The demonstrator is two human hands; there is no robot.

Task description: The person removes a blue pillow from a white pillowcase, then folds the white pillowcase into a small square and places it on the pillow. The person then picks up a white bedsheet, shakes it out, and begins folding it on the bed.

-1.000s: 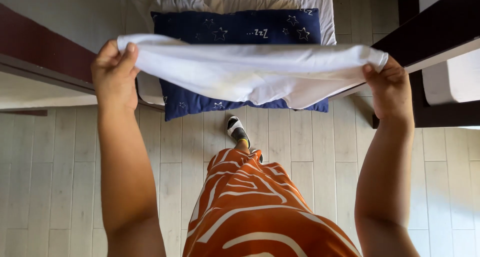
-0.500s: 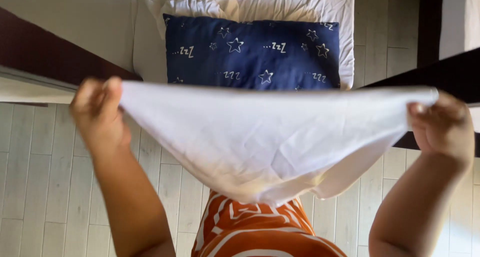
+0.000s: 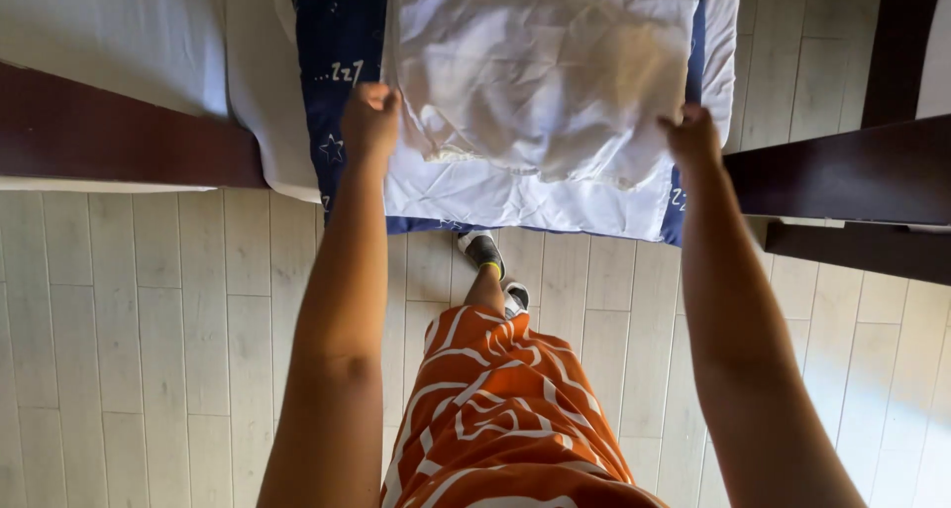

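Standing on pale wooden floorboards (image 3: 129, 350), the person wears an orange garment with white swirling lines (image 3: 495, 409), and one shoe in grey and black (image 3: 483, 251) shows just ahead of it, toe near the bed's edge. Both bare arms stretch forward from there. The left hand (image 3: 370, 122) is closed on the left edge of a white cloth (image 3: 540, 72), fingers curled around the fabric; the right hand (image 3: 691, 137) is clamped on the cloth's right lower corner in the same way. The cloth lies spread and rumpled between the two hands, resting on top of a dark blue pillow with white stars (image 3: 337, 72), which it covers except for a blue strip on the left and a thin blue edge on the right. Beneath the pillow lies a white quilted bed cover (image 3: 515, 196). A dark wooden bed rail (image 3: 119, 132) runs along the left, and another dark rail (image 3: 842, 171) crosses on the right.
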